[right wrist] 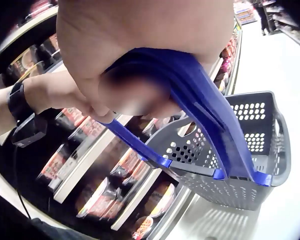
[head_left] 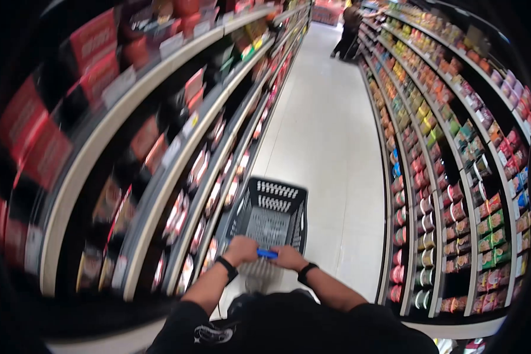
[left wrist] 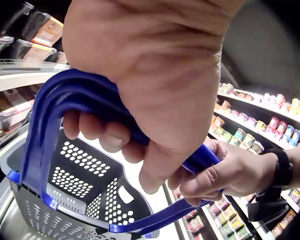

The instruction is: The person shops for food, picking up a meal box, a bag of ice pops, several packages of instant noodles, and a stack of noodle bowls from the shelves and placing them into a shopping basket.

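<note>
A dark grey plastic basket with perforated walls (head_left: 275,197) is in front of the person's body, over the pale, shiny floor (head_left: 318,112) and near the left-hand shelves (head_left: 55,236). It looks light and stiff, rather slick and hard to break; its looped blue plastic handle (right wrist: 217,127) seems the natural place to take hold. Both hands are there: the left hand (head_left: 242,250) curls its fingers round the handle's top, and the right hand (head_left: 289,258) grips it just beside. The right hand's fingers under the handle are blurred in its wrist view, and I cannot tell whether the basket's base touches the floor. Farther out, red packs (head_left: 44,138) on the left are smeared; the right-hand shelves (head_left: 473,253) carry cups and packets with unreadable labels. A distant dark-clothed person (head_left: 349,35) is hard to make out.
</note>
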{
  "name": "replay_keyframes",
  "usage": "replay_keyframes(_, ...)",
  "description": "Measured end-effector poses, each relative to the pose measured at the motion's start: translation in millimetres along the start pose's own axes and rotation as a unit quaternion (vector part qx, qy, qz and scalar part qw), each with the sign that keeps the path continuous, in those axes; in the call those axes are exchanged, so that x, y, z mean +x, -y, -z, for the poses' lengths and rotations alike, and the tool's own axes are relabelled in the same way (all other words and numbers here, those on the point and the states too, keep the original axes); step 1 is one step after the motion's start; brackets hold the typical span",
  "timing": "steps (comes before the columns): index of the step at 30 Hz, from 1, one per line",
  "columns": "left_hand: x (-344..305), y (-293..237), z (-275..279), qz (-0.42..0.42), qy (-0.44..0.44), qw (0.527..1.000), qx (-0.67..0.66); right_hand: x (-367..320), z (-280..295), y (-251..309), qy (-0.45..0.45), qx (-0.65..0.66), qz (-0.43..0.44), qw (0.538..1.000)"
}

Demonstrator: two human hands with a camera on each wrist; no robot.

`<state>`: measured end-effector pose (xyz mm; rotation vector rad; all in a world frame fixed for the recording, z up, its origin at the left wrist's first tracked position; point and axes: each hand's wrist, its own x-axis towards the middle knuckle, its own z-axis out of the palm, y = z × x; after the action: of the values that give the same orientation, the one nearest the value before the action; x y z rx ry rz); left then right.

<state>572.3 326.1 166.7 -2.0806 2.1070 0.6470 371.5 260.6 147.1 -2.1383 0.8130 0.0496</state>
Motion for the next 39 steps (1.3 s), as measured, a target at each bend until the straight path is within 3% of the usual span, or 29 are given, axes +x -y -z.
replay_keyframes(2,23.2,9.2,24.6,-0.017,0.012,1.000,-0.004,27.5,16.8,-9.5,-0.016,-0.014,0.029,0.999)
replay_keyframes(11,181.4,40.3,89.6,-0.010,0.023,0.999,0.026,137.0,125.1,-61.5,-0.019,0.027,-0.014,0.999)
replay_keyframes(22,381.2,52.2,177.3,0.009,0.037,0.999,0.034,268.5,277.3,-147.1,-0.033,0.048,0.049,0.997)
replay_keyframes(30,539.7,83.4,239.7,-0.025,0.002,0.999,0.032,386.9,388.1,-209.9,-0.021,0.061,0.023,0.998)
replay_keyframes(39,717.4,120.0,340.8,-0.089,-0.009,0.996,0.018,516.8,508.7,-250.9,-0.070,0.065,-0.090,0.991)
